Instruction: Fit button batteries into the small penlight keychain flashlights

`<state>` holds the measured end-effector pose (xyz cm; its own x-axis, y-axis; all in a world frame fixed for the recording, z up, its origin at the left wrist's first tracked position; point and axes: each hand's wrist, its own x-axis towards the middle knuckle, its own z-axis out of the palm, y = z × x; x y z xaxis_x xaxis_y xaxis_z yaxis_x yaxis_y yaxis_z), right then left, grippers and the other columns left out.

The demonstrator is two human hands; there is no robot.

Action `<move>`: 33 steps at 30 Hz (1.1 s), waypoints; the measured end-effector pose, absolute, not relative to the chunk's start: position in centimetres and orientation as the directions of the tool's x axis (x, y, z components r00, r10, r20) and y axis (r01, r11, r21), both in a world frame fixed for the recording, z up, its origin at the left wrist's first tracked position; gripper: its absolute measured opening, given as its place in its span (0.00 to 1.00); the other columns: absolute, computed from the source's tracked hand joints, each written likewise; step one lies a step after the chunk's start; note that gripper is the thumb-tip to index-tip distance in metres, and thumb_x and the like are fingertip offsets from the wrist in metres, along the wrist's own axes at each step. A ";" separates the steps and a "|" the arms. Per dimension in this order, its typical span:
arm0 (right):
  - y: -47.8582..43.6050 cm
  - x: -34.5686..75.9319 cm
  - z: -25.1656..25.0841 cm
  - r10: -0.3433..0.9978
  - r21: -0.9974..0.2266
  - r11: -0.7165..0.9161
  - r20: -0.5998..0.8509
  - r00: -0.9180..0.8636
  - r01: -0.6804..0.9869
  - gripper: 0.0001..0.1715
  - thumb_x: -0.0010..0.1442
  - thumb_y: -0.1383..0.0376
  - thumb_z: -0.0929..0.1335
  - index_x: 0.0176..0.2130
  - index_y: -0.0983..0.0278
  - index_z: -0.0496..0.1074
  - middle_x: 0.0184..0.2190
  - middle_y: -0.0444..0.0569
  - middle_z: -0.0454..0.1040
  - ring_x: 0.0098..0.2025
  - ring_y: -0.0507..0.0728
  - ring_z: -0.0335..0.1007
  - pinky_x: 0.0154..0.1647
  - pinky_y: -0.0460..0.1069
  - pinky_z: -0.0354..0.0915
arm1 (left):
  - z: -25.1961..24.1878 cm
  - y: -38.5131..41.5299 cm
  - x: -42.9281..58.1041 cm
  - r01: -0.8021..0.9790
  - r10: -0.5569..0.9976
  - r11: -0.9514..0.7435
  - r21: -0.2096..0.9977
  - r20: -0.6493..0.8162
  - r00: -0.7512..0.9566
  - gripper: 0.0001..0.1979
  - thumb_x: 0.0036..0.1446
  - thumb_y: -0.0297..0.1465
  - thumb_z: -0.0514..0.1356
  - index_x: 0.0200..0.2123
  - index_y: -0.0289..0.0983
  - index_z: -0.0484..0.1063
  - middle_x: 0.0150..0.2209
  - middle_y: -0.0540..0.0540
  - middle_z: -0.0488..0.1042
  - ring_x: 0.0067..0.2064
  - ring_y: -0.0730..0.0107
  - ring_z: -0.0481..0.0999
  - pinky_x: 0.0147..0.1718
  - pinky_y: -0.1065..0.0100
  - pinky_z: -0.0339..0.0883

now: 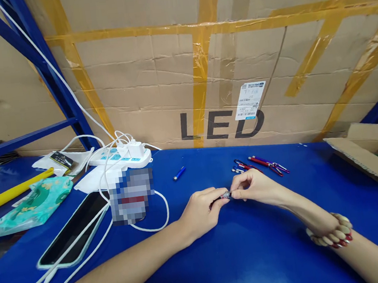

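A small silver-and-dark cylindrical piece [226, 195] sits between my two hands, above the blue table; its exact kind is too small to tell. My left hand [201, 211] pinches it between thumb and fingers from the left. At its right end, the thumb and fingertips of my right hand [258, 188] are closed together on the tip. Beyond my left hand lies a short blue tube with a silver end [179, 174]. Several slim red, blue and metallic pen-like pieces [269, 164] lie just past my right hand, partly overlapping.
Left of my hands are a phone [74, 233], a white power strip [135, 155], loose white cables [167, 208], a green plastic packet [41, 201] and a yellow tube [12, 193]. An opened cardboard box [365, 147] stands right. A large taped carton [147, 82] walls off the back.
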<state>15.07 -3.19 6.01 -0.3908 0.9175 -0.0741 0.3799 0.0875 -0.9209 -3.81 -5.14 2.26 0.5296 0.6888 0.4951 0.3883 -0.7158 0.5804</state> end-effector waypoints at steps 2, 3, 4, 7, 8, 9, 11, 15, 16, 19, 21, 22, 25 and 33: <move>-3.3 14.8 5.8 0.926 -0.928 0.074 -0.073 -0.371 0.366 0.19 0.35 0.55 0.77 0.21 0.66 0.74 0.17 0.42 0.69 0.20 0.48 0.59 0.23 0.45 0.57 | 2.2 -5.1 -3.8 0.385 0.689 -0.718 0.580 0.513 0.512 0.10 0.61 0.24 0.53 0.32 0.34 0.73 0.24 0.50 0.70 0.26 0.69 0.68 0.29 0.71 0.62; -3.3 14.7 5.8 0.929 -0.931 0.060 -0.079 -0.362 0.359 0.20 0.34 0.54 0.77 0.21 0.66 0.73 0.17 0.42 0.69 0.20 0.48 0.59 0.23 0.45 0.57 | 2.2 -5.1 -3.8 0.385 0.690 -0.718 0.580 0.520 0.503 0.10 0.61 0.24 0.53 0.33 0.34 0.74 0.23 0.50 0.69 0.25 0.70 0.67 0.28 0.71 0.62; -3.4 14.6 5.7 0.931 -0.935 0.043 -0.091 -0.354 0.353 0.21 0.34 0.53 0.77 0.21 0.66 0.73 0.17 0.42 0.68 0.20 0.47 0.58 0.22 0.44 0.56 | 2.1 -5.1 -3.8 0.386 0.692 -0.717 0.580 0.526 0.495 0.10 0.61 0.24 0.53 0.34 0.33 0.74 0.23 0.50 0.68 0.25 0.70 0.67 0.27 0.71 0.61; -3.7 14.2 5.6 0.929 -0.936 -0.034 -0.159 -0.335 0.349 0.24 0.36 0.49 0.76 0.20 0.66 0.70 0.13 0.40 0.63 0.17 0.46 0.53 0.16 0.43 0.47 | 1.8 -4.9 -3.9 0.392 0.700 -0.711 0.584 0.534 0.475 0.11 0.61 0.25 0.52 0.37 0.33 0.74 0.23 0.49 0.68 0.25 0.69 0.66 0.27 0.70 0.61; -3.8 14.1 5.5 0.926 -0.935 -0.061 -0.184 -0.331 0.349 0.25 0.37 0.48 0.75 0.20 0.66 0.69 0.12 0.39 0.61 0.16 0.45 0.50 0.15 0.42 0.44 | 1.7 -4.9 -4.0 0.395 0.704 -0.707 0.586 0.533 0.469 0.11 0.61 0.25 0.51 0.38 0.34 0.74 0.24 0.48 0.69 0.26 0.68 0.67 0.28 0.70 0.61; -3.8 14.0 5.4 0.922 -0.934 -0.085 -0.205 -0.327 0.347 0.25 0.38 0.47 0.74 0.19 0.66 0.68 0.12 0.38 0.60 0.16 0.45 0.48 0.15 0.42 0.41 | 1.6 -4.8 -4.0 0.397 0.708 -0.703 0.589 0.531 0.465 0.12 0.61 0.25 0.51 0.39 0.34 0.74 0.25 0.48 0.70 0.27 0.68 0.67 0.28 0.69 0.61; -3.9 13.9 5.3 0.915 -0.935 -0.117 -0.232 -0.329 0.334 0.27 0.39 0.45 0.73 0.19 0.65 0.65 0.12 0.38 0.58 0.16 0.44 0.46 0.14 0.42 0.39 | 1.6 -4.6 -4.0 0.403 0.718 -0.693 0.598 0.522 0.462 0.12 0.61 0.26 0.51 0.39 0.35 0.74 0.26 0.47 0.71 0.28 0.67 0.68 0.30 0.69 0.62; -4.0 13.5 5.0 0.912 -0.948 -0.116 -0.219 -0.346 0.297 0.30 0.41 0.42 0.71 0.20 0.64 0.62 0.14 0.37 0.57 0.16 0.44 0.46 0.15 0.42 0.40 | 1.8 -4.5 -3.8 0.413 0.750 -0.656 0.631 0.487 0.447 0.11 0.62 0.25 0.51 0.41 0.36 0.73 0.35 0.45 0.76 0.35 0.65 0.73 0.35 0.69 0.64; -4.0 13.5 5.0 0.916 -0.950 -0.103 -0.206 -0.344 0.295 0.30 0.42 0.42 0.70 0.20 0.64 0.62 0.14 0.37 0.57 0.16 0.44 0.46 0.15 0.42 0.41 | 1.9 -4.5 -3.7 0.416 0.761 -0.643 0.643 0.476 0.441 0.11 0.62 0.25 0.51 0.42 0.37 0.72 0.38 0.45 0.77 0.37 0.65 0.74 0.36 0.69 0.64; -3.8 13.5 5.0 0.939 -0.952 -0.021 -0.124 -0.321 0.305 0.28 0.43 0.44 0.70 0.22 0.65 0.65 0.14 0.38 0.58 0.16 0.44 0.46 0.14 0.42 0.42 | 2.1 -4.6 -3.6 0.423 0.792 -0.602 0.677 0.438 0.426 0.11 0.63 0.27 0.50 0.42 0.39 0.71 0.40 0.47 0.77 0.39 0.66 0.75 0.37 0.70 0.64; -3.6 13.7 5.0 0.956 -0.948 0.075 -0.020 -0.293 0.309 0.25 0.44 0.46 0.71 0.25 0.66 0.69 0.16 0.39 0.61 0.16 0.45 0.49 0.15 0.43 0.45 | 2.3 -4.5 -3.5 0.426 0.807 -0.580 0.695 0.416 0.419 0.11 0.64 0.28 0.49 0.41 0.39 0.71 0.38 0.48 0.77 0.36 0.67 0.75 0.34 0.71 0.63; -3.4 13.9 5.1 0.960 -0.942 0.129 0.041 -0.277 0.310 0.24 0.44 0.47 0.72 0.28 0.66 0.71 0.18 0.40 0.63 0.16 0.45 0.51 0.16 0.43 0.47 | 2.3 -4.5 -3.4 0.425 0.812 -0.572 0.702 0.409 0.417 0.11 0.64 0.28 0.49 0.41 0.39 0.71 0.36 0.48 0.77 0.35 0.67 0.75 0.33 0.71 0.63; -3.1 14.5 5.3 0.946 -0.903 0.286 0.213 -0.244 0.321 0.21 0.45 0.52 0.73 0.33 0.65 0.74 0.25 0.43 0.69 0.18 0.45 0.56 0.19 0.44 0.53 | 2.4 -4.5 -3.4 0.419 0.820 -0.557 0.717 0.394 0.415 0.10 0.64 0.29 0.49 0.39 0.39 0.70 0.35 0.50 0.77 0.34 0.69 0.74 0.31 0.72 0.62; -3.0 15.3 5.4 0.829 -0.776 0.537 0.415 -0.374 0.330 0.12 0.49 0.56 0.73 0.29 0.62 0.78 0.31 0.47 0.71 0.22 0.48 0.64 0.22 0.46 0.62 | 2.4 -4.6 -3.4 0.415 0.823 -0.547 0.727 0.377 0.425 0.10 0.64 0.29 0.49 0.39 0.39 0.70 0.36 0.50 0.77 0.35 0.68 0.73 0.33 0.72 0.61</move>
